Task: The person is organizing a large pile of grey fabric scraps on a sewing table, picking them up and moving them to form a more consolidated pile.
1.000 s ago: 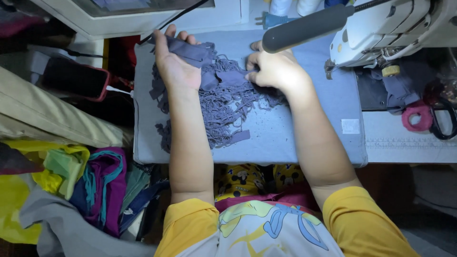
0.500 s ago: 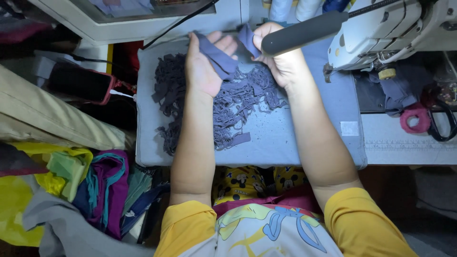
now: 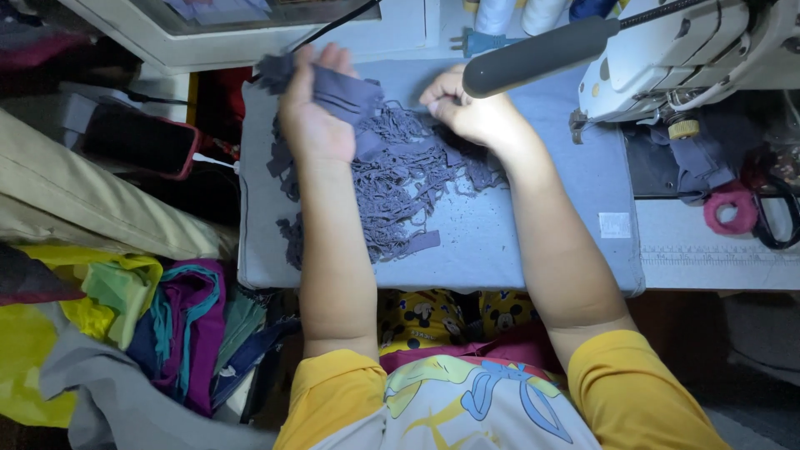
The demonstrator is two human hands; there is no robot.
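Since half a second ago, both hands have shifted leftward: the left hand [image 3: 315, 112], palm up, grips a folded grey fabric strip [image 3: 342, 90], while the right hand [image 3: 471, 112] seems to pinch into the tangled pile of grey fabric strips [image 3: 400, 179] on the grey-padded desk [image 3: 533, 242] beside the white sewing machine [image 3: 692, 50].

A white sewing machine [image 3: 708, 50] stands at the upper right, a dark cylindrical lamp head [image 3: 542, 54] jutting out before it. Pink-handled scissors [image 3: 733, 208] lie at the right edge. At the left, a dark phone [image 3: 137, 142] rests above a heap of yellow, green and purple garments [image 3: 125, 325]. A blue plug [image 3: 483, 40] lies at the top.
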